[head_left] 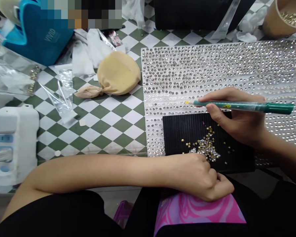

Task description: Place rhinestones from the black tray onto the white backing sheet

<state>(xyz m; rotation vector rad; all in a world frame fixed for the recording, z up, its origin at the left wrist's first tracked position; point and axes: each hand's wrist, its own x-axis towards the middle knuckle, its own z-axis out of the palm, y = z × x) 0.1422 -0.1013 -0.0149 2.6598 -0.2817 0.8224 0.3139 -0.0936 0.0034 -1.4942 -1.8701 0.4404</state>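
Observation:
My right hand (236, 115) pinches a green pen-shaped tool (236, 106), its yellow tip pointing left over a white sheet (167, 70) covered with rows of shiny rhinestones. The tip is at one of the lower rows. Below that hand, a black ridged tray (180, 128) lies on the sheet, with a pile of loose rhinestones (208, 148) on it. My left hand (207, 177) rests curled in a fist at the tray's near edge, above a pink swirled cloth (199, 210). Whether its fingers hold anything is hidden.
A tied beige pouch (119, 72) lies on the checkered table (108, 131). A white power strip (27, 144) is at left, a blue container (44, 36) and plastic bags at upper left. A black box (187, 14) and a bowl of stones (273, 19) stand at the back.

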